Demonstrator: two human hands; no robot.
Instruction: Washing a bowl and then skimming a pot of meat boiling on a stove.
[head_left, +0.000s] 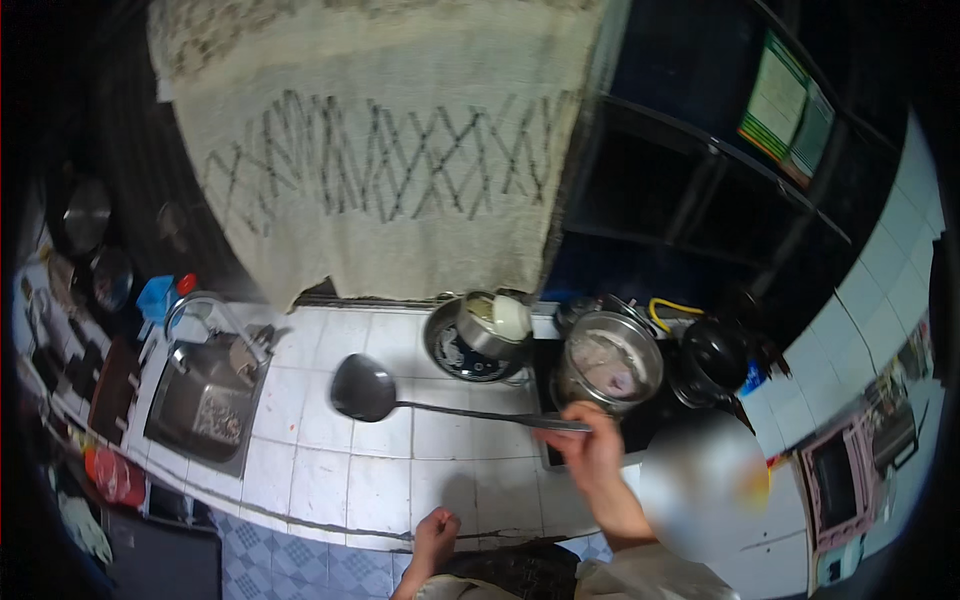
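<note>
My right hand (595, 448) grips the end of a long dark handle, and the ladle (364, 388) reaches left from it above the white tiled counter (341, 480). Right behind that hand stands a steel pot (576, 391) on a black cooktop (551, 442). Pale food (604, 366) lies inside the pot, some of it in liquid. My left hand (437, 529) is loosely curled at the counter's front edge, with nothing visible in it. Farther back, a dark patterned basin (478, 366) holds a metal bowl (474, 332), and a small white bowl (512, 319) rests in that one.
A black pan (714, 352) stands right of the pot. On the left, a steel sink (196, 409) with a curved faucet (217, 300) is set into the counter. A pink toaster oven (838, 480) is at far right. A patterned cloth (382, 157) hangs behind the counter.
</note>
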